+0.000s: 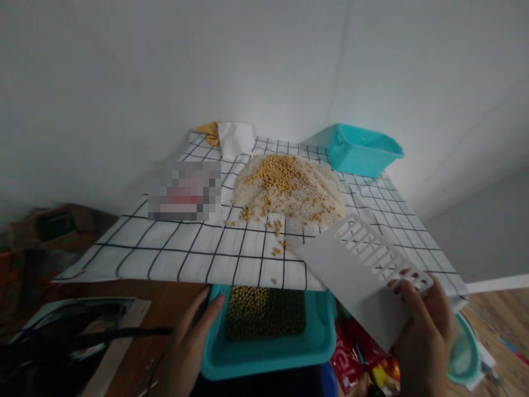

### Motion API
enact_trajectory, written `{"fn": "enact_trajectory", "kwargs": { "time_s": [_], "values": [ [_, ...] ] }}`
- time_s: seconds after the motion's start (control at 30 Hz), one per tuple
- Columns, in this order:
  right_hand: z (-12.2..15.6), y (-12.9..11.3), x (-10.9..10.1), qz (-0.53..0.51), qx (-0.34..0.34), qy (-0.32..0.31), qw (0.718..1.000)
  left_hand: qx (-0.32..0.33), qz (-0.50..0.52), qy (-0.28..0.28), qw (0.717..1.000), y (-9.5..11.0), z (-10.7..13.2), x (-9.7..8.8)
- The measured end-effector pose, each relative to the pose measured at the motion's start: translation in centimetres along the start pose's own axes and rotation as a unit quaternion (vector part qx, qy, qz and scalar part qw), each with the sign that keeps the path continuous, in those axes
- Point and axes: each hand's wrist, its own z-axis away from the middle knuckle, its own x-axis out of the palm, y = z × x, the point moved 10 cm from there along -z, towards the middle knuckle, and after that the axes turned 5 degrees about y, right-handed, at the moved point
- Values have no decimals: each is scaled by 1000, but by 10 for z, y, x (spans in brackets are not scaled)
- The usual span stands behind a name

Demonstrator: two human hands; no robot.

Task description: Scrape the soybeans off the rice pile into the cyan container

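Observation:
My left hand (188, 344) grips the left rim of a teal tray (268, 353) held just below the table's front edge; the tray holds a layer of yellow soybeans (264, 311). My right hand (425, 336) holds a white slotted plastic scraper (359, 270) by its slotted end, and the plain end rests on the cloth near the pile. A mound of white rice mixed with soybeans (289, 190) lies on the black-and-white checked tablecloth (185, 248). A few loose beans (279, 245) trail from the pile toward the front edge.
A second teal tub (363, 149) stands at the table's far right corner. White and yellow cloths (231, 138) lie at the far edge by the wall. A blurred pink item (184, 190) sits left of the pile. Colourful packets (363, 364) and a teal lid (465, 353) lie below right.

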Motion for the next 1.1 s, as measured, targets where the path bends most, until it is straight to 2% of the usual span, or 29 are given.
{"fn": "enact_trajectory", "kwargs": {
  "time_s": [0.1,0.23,0.4,0.57,0.73,0.93,1.1],
  "values": [
    [-11,-1,4,4,-32,6,999,-12,12,-20,1000,9,5,4],
    [-24,5,12,22,-59,-30,998,30,10,-12,999,18,3,1],
    [-26,1,21,17,-65,-34,997,-5,10,54,998,1,-2,-13],
    [-25,-3,29,2,-50,-37,998,50,41,12,998,10,-2,-4],
    [-22,-4,32,19,-48,-50,997,10,66,10,998,-5,-7,3],
    [-13,-12,43,28,-41,-88,995,-27,108,0,994,-4,-6,8],
    [-17,-16,52,25,-38,-102,994,-47,114,22,992,-8,-4,4]
  ]
}}
